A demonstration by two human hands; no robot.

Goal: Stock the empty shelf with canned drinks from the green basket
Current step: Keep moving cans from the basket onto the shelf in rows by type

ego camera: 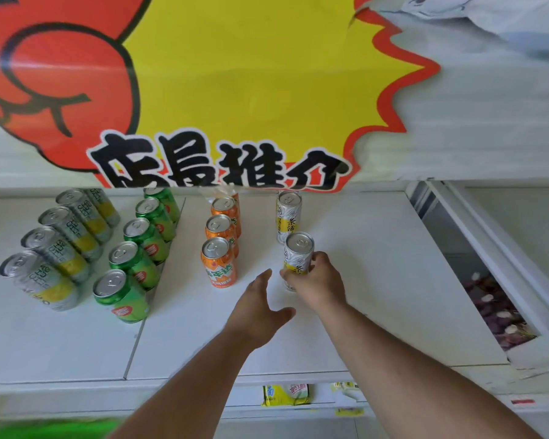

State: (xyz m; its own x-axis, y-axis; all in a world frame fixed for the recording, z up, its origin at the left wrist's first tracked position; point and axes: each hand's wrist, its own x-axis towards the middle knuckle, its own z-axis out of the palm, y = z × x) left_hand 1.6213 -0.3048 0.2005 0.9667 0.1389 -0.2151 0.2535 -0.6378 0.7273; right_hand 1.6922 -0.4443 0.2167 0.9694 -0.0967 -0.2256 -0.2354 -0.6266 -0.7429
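White shelf (377, 280): right hand (319, 282) grips silver can (297, 259).

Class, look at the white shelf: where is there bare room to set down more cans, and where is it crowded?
Bare shelf lies right of the silver-and-yellow can that the right hand grips, out to the shelf's right edge. The front strip is bare too. A lane runs between the orange cans and that row; the open left hand is there. The left side is crowded: the silver row and the green row stand close.
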